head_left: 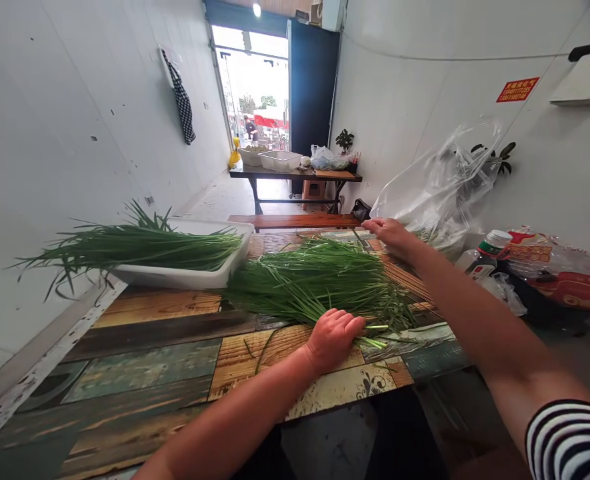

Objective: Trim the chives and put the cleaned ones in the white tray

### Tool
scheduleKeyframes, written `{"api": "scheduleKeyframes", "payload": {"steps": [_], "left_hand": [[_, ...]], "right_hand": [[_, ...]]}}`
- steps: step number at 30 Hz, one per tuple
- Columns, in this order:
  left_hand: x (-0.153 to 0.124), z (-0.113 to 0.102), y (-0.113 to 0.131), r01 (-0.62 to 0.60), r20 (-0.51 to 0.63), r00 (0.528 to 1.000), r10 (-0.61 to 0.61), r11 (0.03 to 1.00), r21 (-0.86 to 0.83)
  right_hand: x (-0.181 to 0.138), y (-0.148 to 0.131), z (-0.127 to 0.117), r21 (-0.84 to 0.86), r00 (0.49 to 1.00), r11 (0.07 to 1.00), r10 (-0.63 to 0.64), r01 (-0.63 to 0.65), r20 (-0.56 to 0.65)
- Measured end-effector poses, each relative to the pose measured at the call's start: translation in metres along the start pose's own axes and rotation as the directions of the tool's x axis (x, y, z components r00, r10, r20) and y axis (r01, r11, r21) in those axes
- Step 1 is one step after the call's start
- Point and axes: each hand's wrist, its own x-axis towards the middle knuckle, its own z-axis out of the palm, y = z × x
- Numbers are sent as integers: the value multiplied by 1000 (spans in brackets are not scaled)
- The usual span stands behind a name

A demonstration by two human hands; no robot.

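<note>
Two chive heaps [319, 277] [139, 247], one tray [175, 276]

Bare counter [139, 360] at near left: free passage from the front edge up to the white tray [195, 277], which closes the far left, its leaves overhanging toward the wall [49, 167]. Loose chives [315, 277] fill the middle, just beside the tray. At right, a plastic bag [439, 187], bottle [489, 257] and packets [565, 267] crowd the edge, leaving a narrow strip beside the pile
</note>
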Motion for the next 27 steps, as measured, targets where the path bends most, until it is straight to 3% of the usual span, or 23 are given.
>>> {"api": "scheduleKeyframes", "payload": {"steps": [2,4,7,10,14,18,23,27], "left_hand": [[0,0,0,-11,-14,1000,11,1000,13],[1,0,0,-26,-23,999,26,999,27],[2,1,1,-37,-35,999,39,999,37],[1,1,0,-33,-32,999,34,999,34],[0,-1,0,-35,-33,999,36,999,25],[0,-3,0,-22,-114,993,23,1000,12],[2,-5,1,38,-214,976,-41,999,-21],[2,-7,1,45,-218,975,-42,999,11]], "right_hand": [[-7,17,-1,-180,1000,984,-21,19,-9],[-22,35,-2,-258,997,966,15,5,74],[-51,53,1,-256,986,966,59,-17,156],[-71,59,8,-174,993,984,-4,25,119],[-83,57,15,-158,992,981,-98,110,82],[-104,47,11,-166,980,970,-157,176,120],[-164,28,8,-97,970,975,-183,200,158],[-210,11,16,33,980,988,-155,152,125]]}}
